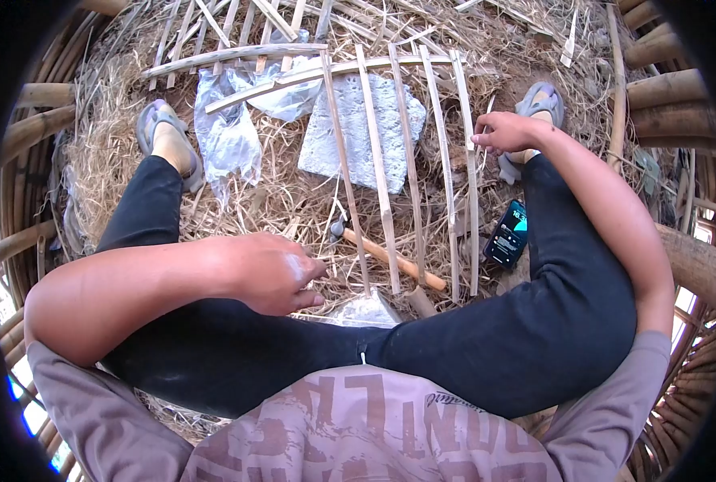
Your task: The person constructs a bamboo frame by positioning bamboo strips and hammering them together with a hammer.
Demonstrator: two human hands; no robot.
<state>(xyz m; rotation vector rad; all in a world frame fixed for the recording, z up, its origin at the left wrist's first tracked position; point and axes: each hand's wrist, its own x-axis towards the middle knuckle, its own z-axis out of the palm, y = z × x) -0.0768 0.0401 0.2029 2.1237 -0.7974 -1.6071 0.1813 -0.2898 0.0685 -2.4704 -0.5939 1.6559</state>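
Observation:
My left hand [286, 277] hovers low over the straw near my lap, thumb and fingers apart with nothing between them. At the right, my right hand [503, 132] has its fingers curled on the outermost bamboo strip [472, 181]. That strip is one of several long pale strips lying side by side, joined near their far ends to a curved crosspiece [294, 78]. Beneath them lies a rough pale stone slab [358, 132]. A hammer [398, 261] with a wooden handle rests on the straw, its head near my left hand and its handle running under the strips.
A lit phone [507, 237] lies beside my right leg. Crumpled clear plastic [229, 140] is at the left of the slab. More slats [245, 24] lie at the far side. Another pale block [364, 309] sits near my lap. Bamboo poles [667, 88] line both sides.

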